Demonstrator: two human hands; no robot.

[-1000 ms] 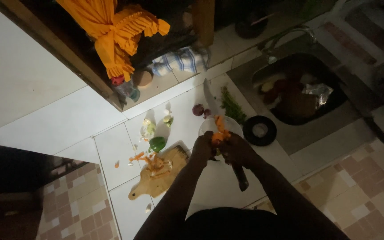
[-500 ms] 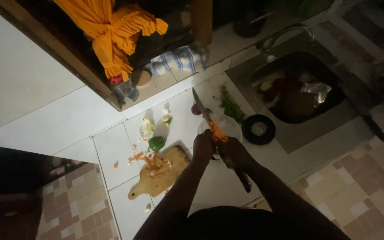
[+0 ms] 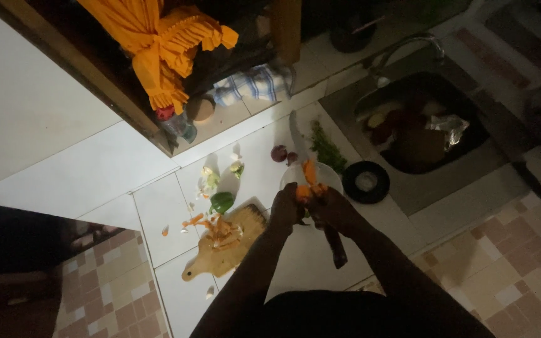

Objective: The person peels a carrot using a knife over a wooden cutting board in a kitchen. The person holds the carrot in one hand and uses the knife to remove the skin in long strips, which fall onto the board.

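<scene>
Both hands meet over a white bowl on the tiled counter, probably so that whatever comes off the carrot drops into the bowl rather than onto the tiles. The left hand is curled shut around the carrot's lower end and holds it tilted up and away from the body. The right hand is closed on a knife, whose blade reaches past the carrot toward the wall; the light is poor, and the dark shape below this hand may be the knife's handle or something else. Just left of the hands lies a wooden board heaped with orange peelings, placed within easy reach, with a green pepper at its far edge. A red onion and green herbs lie beyond the bowl, and the sink sits to the right.
</scene>
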